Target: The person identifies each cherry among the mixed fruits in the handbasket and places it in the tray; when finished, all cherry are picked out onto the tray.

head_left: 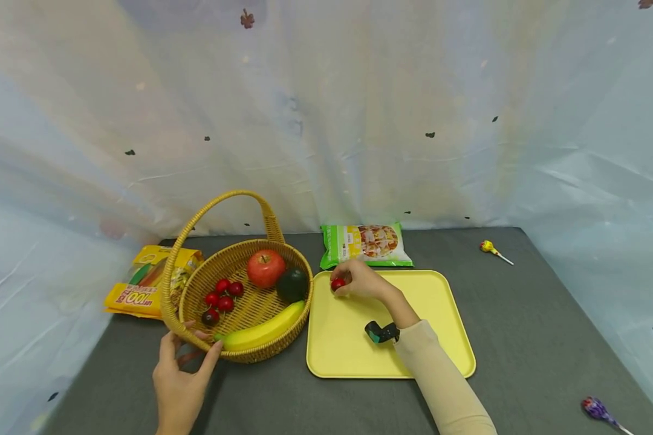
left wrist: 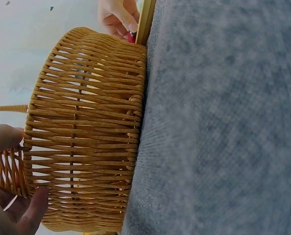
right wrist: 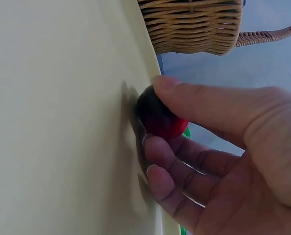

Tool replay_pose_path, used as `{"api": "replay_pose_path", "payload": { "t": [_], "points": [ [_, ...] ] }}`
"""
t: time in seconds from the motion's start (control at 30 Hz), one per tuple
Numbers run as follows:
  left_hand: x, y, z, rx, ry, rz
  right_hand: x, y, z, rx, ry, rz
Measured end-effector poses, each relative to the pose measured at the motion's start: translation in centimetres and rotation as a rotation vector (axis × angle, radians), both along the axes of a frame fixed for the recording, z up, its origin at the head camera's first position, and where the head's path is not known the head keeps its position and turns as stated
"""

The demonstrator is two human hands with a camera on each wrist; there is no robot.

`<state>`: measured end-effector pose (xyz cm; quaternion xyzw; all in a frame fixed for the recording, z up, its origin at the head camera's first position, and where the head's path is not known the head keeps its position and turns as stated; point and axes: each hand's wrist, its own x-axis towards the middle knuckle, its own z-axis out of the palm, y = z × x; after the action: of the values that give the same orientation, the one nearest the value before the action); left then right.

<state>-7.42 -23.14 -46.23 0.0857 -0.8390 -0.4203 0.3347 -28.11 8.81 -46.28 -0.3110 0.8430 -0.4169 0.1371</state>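
My right hand (head_left: 361, 279) pinches a dark red cherry (right wrist: 160, 113) between thumb and fingers, low over the far left corner of the yellow tray (head_left: 354, 356). At the near left side of the wicker basket (head_left: 310, 272), my left hand (head_left: 184, 374) grips the rim by the base of the handle (head_left: 170, 284). Inside the basket lie several cherries (head_left: 225, 303), a red apple (head_left: 265, 268), a dark green avocado (head_left: 292, 285) and a banana (head_left: 263, 329). The left wrist view shows the basket's woven side (left wrist: 86, 122) with fingers around the handle's foot.
Behind the tray lies a green and white food packet (head_left: 367, 244). A yellow packet (head_left: 141, 296) is left of the basket. On the right of the grey table (head_left: 522, 338) are a yellow lollipop (head_left: 488, 246) and a purple lollipop (head_left: 595, 408). A pale curtain (head_left: 326, 121) hangs behind.
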Motion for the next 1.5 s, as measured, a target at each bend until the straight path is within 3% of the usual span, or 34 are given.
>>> {"api": "replay_pose_path", "payload": {
  "t": [0.37,0.6,0.8,1.03,1.27,1.5],
  "points": [
    [0.3,-0.2,0.0,0.020,0.011,0.002,0.0,0.0,0.2,-0.028,0.020,0.063],
    [0.3,-0.2,0.0,0.016,0.001,0.008,-0.1,0.4,0.6,-0.048,-0.036,0.020],
    [0.0,-0.2,-0.2,0.013,0.021,-0.017,-0.2,1.2,1.3,-0.059,-0.012,0.001],
    [-0.1,-0.1,-0.2,0.021,0.023,-0.025,0.2,0.8,3.0,-0.138,0.066,0.050],
    [-0.2,-0.1,-0.3,0.023,0.022,-0.037,1.0,-1.8,5.3,-0.243,0.099,0.109],
    [-0.1,-0.2,-0.2,0.006,0.026,-0.033,0.8,-7.5,8.3,-0.270,0.079,0.288]
  ]
}}
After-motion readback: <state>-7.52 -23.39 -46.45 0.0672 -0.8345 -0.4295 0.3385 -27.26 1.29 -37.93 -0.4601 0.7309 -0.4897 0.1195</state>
